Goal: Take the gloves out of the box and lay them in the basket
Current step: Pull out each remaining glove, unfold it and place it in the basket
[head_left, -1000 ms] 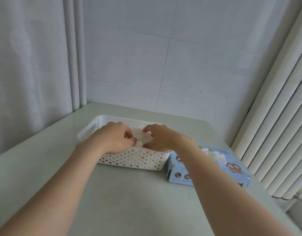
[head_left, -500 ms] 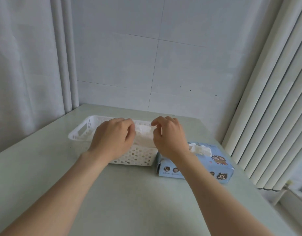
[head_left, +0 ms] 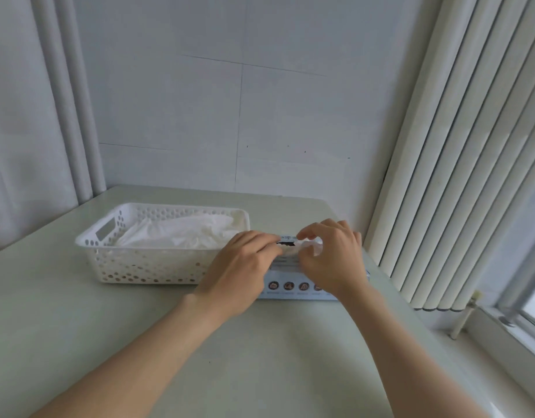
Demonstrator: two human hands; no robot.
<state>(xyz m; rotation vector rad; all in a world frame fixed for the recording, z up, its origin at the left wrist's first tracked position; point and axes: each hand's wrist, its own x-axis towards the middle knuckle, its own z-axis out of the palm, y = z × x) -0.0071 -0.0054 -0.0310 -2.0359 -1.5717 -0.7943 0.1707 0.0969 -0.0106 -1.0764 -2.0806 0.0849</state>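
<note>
The left hand point(head_left: 245, 267) and right hand point(head_left: 332, 257) curl over the box point(head_left: 290, 286) by the tabletop's right edge; I cannot tell if they pinch anything. White gloves point(head_left: 181, 233) lie in the basket point(head_left: 151, 267) beside it.

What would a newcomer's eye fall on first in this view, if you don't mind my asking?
First, the left hand and right hand, meeting over the top opening of a blue box at the right side of the table. Next, the white basket just left of the box, with white gloves heaped inside.
</note>
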